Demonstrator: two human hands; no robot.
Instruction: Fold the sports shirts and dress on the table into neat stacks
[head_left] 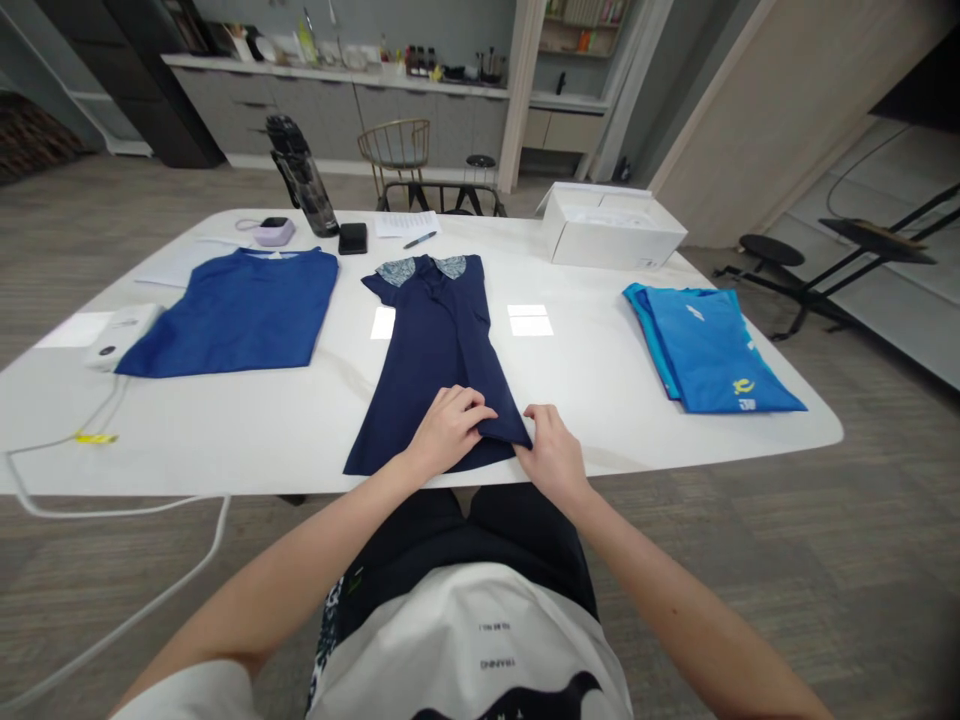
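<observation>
A dark navy dress (427,345) with a patterned light collar lies on the white table in front of me, its hem toward me. Its right side is folded inward over the middle, while a short sleeve sticks out at the left. My left hand (452,428) is closed on the folded layer near the hem, fingers curled over the cloth. At the lower right corner of the dress, my right hand (551,452) pinches the hem edge between thumb and fingers. Part of the cloth is hidden under both hands.
On the white table (585,370), a blue T-shirt (247,310) lies left and folded bright-blue clothes (720,345) lie right. Toward the back are a white box (611,235), a dark bottle (307,185), a small black case (352,238), a pen (420,240) and a lilac device (274,232).
</observation>
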